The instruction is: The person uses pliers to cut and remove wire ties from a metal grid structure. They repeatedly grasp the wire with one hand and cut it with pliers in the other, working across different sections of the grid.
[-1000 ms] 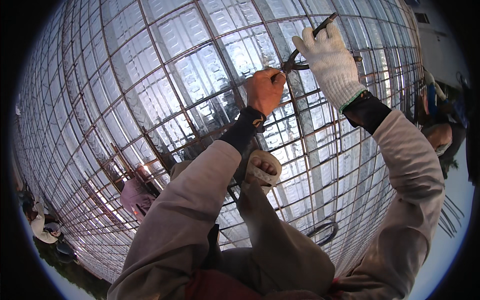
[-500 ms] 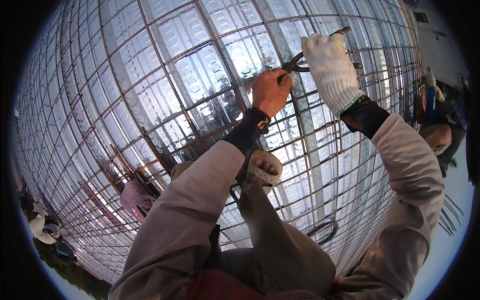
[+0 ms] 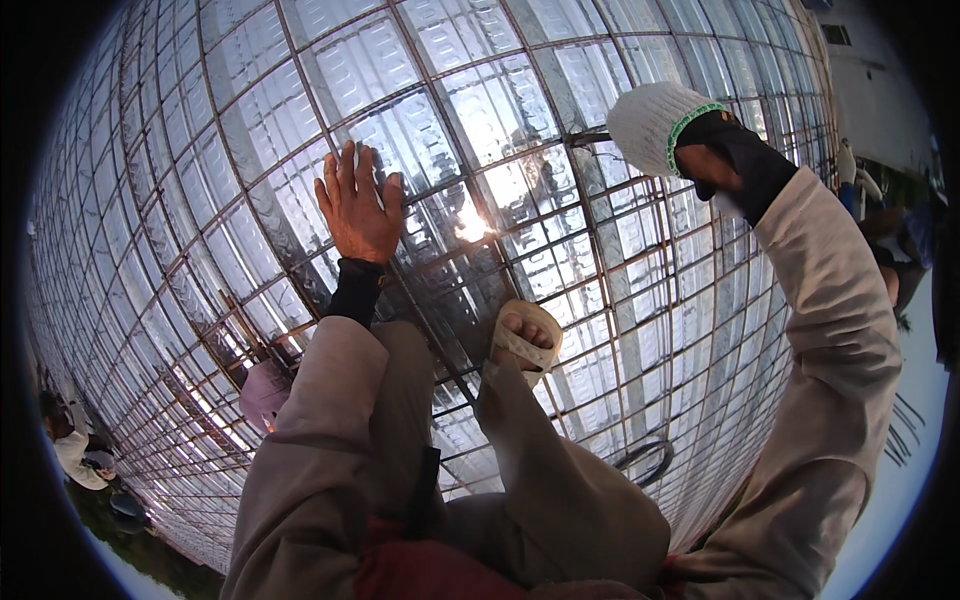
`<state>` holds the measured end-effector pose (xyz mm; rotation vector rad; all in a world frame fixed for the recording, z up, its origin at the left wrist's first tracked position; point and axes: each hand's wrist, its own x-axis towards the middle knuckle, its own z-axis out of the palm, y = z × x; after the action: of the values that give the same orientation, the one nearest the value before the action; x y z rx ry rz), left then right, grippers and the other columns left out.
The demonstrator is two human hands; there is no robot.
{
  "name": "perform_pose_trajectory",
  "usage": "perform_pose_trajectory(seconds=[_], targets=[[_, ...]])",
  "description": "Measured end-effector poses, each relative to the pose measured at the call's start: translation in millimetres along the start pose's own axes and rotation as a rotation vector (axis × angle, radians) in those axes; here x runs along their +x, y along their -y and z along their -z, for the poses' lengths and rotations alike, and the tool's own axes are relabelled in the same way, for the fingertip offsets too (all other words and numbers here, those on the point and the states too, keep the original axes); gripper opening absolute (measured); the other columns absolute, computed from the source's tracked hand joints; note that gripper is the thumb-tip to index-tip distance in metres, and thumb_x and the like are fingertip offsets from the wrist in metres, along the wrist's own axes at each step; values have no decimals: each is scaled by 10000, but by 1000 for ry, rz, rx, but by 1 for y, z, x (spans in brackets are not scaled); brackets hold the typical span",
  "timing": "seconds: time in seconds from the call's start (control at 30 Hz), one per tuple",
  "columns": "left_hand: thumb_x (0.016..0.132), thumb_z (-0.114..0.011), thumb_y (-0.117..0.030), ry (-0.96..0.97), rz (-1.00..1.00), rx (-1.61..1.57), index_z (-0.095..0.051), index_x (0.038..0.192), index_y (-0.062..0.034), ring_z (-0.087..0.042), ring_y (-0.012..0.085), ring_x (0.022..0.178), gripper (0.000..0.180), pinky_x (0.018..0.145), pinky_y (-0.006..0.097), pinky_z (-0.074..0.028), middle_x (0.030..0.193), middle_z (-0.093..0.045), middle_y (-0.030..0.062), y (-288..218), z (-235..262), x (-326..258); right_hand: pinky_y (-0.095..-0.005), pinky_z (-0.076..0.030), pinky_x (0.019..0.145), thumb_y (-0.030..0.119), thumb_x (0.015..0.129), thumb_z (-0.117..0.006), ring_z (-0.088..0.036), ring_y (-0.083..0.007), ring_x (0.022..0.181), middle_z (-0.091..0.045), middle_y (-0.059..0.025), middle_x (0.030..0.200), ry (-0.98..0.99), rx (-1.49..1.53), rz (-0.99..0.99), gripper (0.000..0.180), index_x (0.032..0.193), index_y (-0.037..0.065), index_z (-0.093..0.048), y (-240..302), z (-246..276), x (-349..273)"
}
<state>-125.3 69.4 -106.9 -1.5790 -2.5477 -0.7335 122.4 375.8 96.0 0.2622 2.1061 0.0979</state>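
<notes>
My bare left hand [image 3: 362,208] is spread with fingers apart over the rebar mesh [image 3: 425,75], at the left of centre. It looks laid on the bars or just above them; contact cannot be told. My right hand [image 3: 652,128], in a white knit glove with a green cuff edge, is bent over at the upper right. From under the glove juts the dark head of a pair of pincers [image 3: 588,138], at a mesh bar. The glove hides the handles and my fingers. Beneath the bars lies shiny ribbed metal decking [image 3: 375,50].
My sandalled foot [image 3: 528,338] stands on the mesh below my hands. A dark wire coil [image 3: 648,462] lies right of my leg. A mauve rounded thing [image 3: 265,393] shows by my left sleeve. Other people [image 3: 75,440] are at the far left and right edges. A pale wall [image 3: 875,100] rises upper right.
My left hand has left the pincers' head, moved left and opened flat. My right hand has rolled over, so the pincers' handles no longer show.
</notes>
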Motion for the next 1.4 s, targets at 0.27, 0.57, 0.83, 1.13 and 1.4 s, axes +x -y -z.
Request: perform_pose_trajectory(seconds=[0.27, 0.57, 0.83, 1.13, 1.4], targets=[[1082, -624, -312, 71, 58, -134, -671, 1466, -97, -588, 390, 1452, 443, 1255, 546, -408, 1597, -626, 108, 12, -1, -2, -416, -595, 636, 119, 868, -788, -763, -273, 716, -808, -124, 855, 58, 749, -76, 67, 885, 70, -830, -38, 39, 3], [1065, -641, -219, 60, 106, -258, -654, 1422, -64, -617, 413, 1378, 390, 1174, 524, -535, 1560, -625, 122, 11, -3, -2, -480, -536, 506, 337, 1037, -587, -681, -258, 480, -679, -152, 606, 236, 1030, -455, 471, 822, -67, -699, 46, 8, -36], [1087, -619, -219, 137, 75, -187, -629, 1429, -72, -591, 419, 1397, 372, 1100, 518, -600, 1584, -584, 125, 8, 7, 5, -456, -589, 538, 350, 920, -818, -740, -311, 543, -719, -199, 699, 76, 969, -484, 521, 1081, -118, -657, 77, 3, -53], [1095, -600, -178, 40, 15, -231, -597, 1435, -93, -584, 421, 1413, 351, 1068, 521, -621, 1593, -581, 116, 6, 0, 2, -485, -666, 791, 67, 1030, -678, -811, -379, 978, -777, -188, 982, -79, 401, -339, 196, 1183, -52, -649, 77, 19, -67], [1081, -600, -155, 35, 39, -225, -609, 1412, -94, -595, 404, 1405, 336, 1031, 512, -644, 1577, -586, 106, 11, 3, 4, -403, -637, 648, 132, 978, -781, -804, -302, 793, -780, -141, 877, -125, -205, -60, 132, 995, 5, -753, 40, 32, -44]])
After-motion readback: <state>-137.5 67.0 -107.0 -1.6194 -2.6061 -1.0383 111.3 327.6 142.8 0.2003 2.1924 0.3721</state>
